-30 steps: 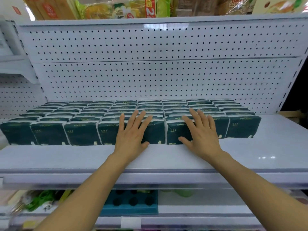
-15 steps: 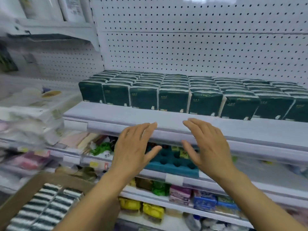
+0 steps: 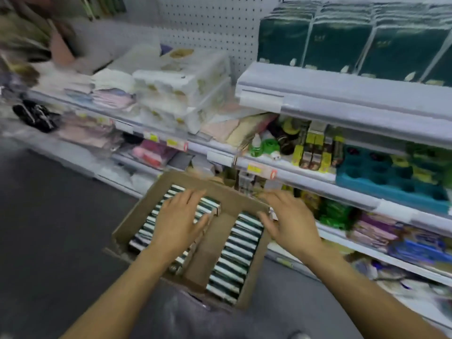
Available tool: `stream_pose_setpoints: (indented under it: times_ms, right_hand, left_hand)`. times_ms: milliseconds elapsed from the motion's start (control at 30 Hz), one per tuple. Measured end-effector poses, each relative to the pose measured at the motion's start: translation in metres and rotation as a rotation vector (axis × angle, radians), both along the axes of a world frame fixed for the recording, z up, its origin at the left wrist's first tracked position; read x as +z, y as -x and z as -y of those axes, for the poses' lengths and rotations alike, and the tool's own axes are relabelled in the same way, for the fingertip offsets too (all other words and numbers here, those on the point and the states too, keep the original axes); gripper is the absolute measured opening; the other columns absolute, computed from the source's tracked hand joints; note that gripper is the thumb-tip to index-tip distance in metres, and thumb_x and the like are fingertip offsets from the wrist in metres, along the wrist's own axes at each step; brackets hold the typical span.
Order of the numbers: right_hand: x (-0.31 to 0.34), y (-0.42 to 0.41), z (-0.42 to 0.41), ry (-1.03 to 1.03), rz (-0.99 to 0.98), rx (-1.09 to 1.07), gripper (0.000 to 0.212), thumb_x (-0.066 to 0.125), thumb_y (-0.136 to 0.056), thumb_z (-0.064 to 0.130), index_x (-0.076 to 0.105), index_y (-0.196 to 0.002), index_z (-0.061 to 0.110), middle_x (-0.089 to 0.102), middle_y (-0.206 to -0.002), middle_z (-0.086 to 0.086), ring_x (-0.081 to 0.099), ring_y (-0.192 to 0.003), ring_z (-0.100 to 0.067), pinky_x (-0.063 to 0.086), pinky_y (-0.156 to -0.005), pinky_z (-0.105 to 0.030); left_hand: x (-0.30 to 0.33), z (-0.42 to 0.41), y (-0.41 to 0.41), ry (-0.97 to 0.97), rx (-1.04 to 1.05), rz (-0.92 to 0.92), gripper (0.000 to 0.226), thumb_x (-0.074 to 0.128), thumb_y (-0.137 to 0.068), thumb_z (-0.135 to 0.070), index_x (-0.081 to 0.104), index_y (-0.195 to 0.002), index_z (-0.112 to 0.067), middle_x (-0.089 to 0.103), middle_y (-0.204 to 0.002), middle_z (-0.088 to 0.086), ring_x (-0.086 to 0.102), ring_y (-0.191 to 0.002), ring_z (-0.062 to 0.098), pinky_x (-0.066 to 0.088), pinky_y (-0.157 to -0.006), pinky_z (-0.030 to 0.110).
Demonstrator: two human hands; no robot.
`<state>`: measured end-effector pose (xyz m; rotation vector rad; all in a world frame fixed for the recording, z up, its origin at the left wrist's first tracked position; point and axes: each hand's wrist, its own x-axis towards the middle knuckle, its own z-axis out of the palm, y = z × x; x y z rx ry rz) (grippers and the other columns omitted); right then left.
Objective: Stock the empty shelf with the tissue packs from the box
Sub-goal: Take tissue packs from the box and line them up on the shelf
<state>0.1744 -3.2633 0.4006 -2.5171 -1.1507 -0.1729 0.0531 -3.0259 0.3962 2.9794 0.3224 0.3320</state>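
Cardboard is showing bare down the middle of the box (image 3: 195, 260), which is sitting on the dark floor (image 3: 49, 228) beside the shelving. Dark green tissue packs (image 3: 232, 255) are standing in two rows inside. Both hands are hovering just above them: the left hand (image 3: 179, 221) and right hand (image 3: 289, 220) are spreading their fingers wide, gripping nothing. More packs (image 3: 342, 42) are lining the upper shelf (image 3: 342, 99).
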Motion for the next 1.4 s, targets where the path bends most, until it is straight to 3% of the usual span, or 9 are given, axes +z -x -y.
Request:
stream_pose_setpoints:
  times_ms: [233, 433, 533, 833, 967, 1100, 1233, 1300, 1400]
  right_hand:
    - [-0.094, 0.005, -0.057, 0.265, -0.306, 0.067, 0.035, 0.048, -0.099, 0.039, 0.055, -0.131, 0.028, 0.057, -0.130, 0.004, 0.050, -0.121, -0.018, 0.047, -0.090, -0.037]
    - [-0.187, -0.003, -0.109, 0.399, -0.390, 0.175, 0.023, 0.047, -0.098, 0.035, 0.063, -0.109, 0.023, 0.062, -0.110, 0.004, 0.057, -0.105, -0.018, 0.047, -0.072, -0.031]
    - [-0.222, -0.004, -0.146, 0.427, -0.425, 0.188, 0.021, 0.046, -0.099, 0.029, 0.063, -0.095, 0.017, 0.060, -0.101, 0.003, 0.057, -0.098, -0.016, 0.039, -0.064, -0.029]
    - [-0.326, -0.016, -0.244, 0.440, -0.504, 0.304, 0.018, 0.051, -0.094, 0.009, 0.068, -0.091, 0.015, 0.063, -0.094, -0.003, 0.061, -0.083, -0.017, 0.053, -0.075, -0.040]
    - [-0.338, -0.013, -0.257, 0.471, -0.320, 0.329, 0.024, 0.049, -0.098, 0.031, 0.063, -0.108, 0.014, 0.062, -0.105, -0.005, 0.060, -0.095, -0.024, 0.049, -0.073, -0.035]
    - [-0.334, -0.011, -0.261, 0.587, -0.182, 0.270, 0.014, 0.052, -0.096, 0.023, 0.060, -0.104, 0.015, 0.060, -0.110, -0.006, 0.058, -0.101, -0.024, 0.038, -0.067, -0.031]
    - [-0.323, -0.019, -0.265, 0.488, -0.328, 0.159, 0.010, 0.052, -0.095, 0.013, 0.062, -0.096, 0.014, 0.060, -0.101, -0.007, 0.061, -0.092, -0.027, 0.046, -0.070, -0.032]
    - [-0.316, -0.024, -0.262, 0.447, -0.377, 0.138, 0.012, 0.050, -0.095, 0.010, 0.062, -0.093, 0.013, 0.058, -0.098, -0.005, 0.061, -0.090, -0.024, 0.042, -0.063, -0.026]
    - [-0.299, -0.034, -0.246, 0.199, -0.632, 0.114, 0.028, 0.057, -0.088, 0.005, 0.051, -0.070, 0.026, 0.054, -0.089, -0.001, 0.059, -0.078, -0.021, 0.050, -0.067, -0.035]
  left_hand:
    - [-0.110, -0.056, 0.036, 0.359, 0.227, -0.260, 0.044, 0.062, -0.093, -0.038, 0.057, -0.133, -0.021, 0.059, -0.128, 0.004, 0.058, -0.113, 0.025, 0.051, -0.087, 0.039]
    - [-0.194, -0.083, 0.043, 0.673, 0.438, -0.389, 0.041, 0.065, -0.093, -0.033, 0.059, -0.131, -0.018, 0.059, -0.132, 0.002, 0.060, -0.113, 0.021, 0.053, -0.093, 0.040]
    - [-0.228, -0.099, 0.034, 0.620, 0.426, -0.457, 0.033, 0.060, -0.096, -0.031, 0.061, -0.128, -0.022, 0.059, -0.131, 0.002, 0.061, -0.110, 0.021, 0.053, -0.093, 0.040]
    - [-0.293, -0.138, 0.000, 0.341, 0.295, -0.548, 0.042, 0.049, -0.098, -0.004, 0.052, -0.138, -0.016, 0.039, -0.150, 0.009, 0.050, -0.125, 0.030, 0.047, -0.097, 0.042]
    - [-0.302, -0.142, -0.011, 0.091, 0.140, -0.667, 0.045, 0.047, -0.098, -0.003, 0.042, -0.142, -0.011, 0.034, -0.144, 0.012, 0.054, -0.113, 0.031, 0.054, -0.084, 0.046]
    - [-0.302, -0.146, -0.016, -0.082, -0.009, -0.707, 0.040, 0.042, -0.101, -0.006, 0.046, -0.141, -0.012, 0.032, -0.149, 0.011, 0.055, -0.115, 0.031, 0.051, -0.075, 0.040]
    - [-0.304, -0.153, -0.017, -0.146, -0.100, -0.605, 0.024, 0.056, -0.095, -0.008, 0.065, -0.115, -0.017, 0.048, -0.131, 0.002, 0.052, -0.115, 0.023, 0.039, -0.061, 0.032]
    - [-0.297, -0.158, -0.015, -0.187, -0.163, -0.472, 0.010, 0.075, -0.081, -0.016, 0.072, -0.089, -0.020, 0.060, -0.107, -0.001, 0.057, -0.099, 0.020, 0.037, -0.058, 0.031]
    - [-0.285, -0.163, -0.008, -0.091, -0.161, -0.288, 0.013, 0.082, -0.074, -0.030, 0.072, -0.079, -0.024, 0.064, -0.099, -0.005, 0.057, -0.092, 0.020, 0.039, -0.072, 0.032]
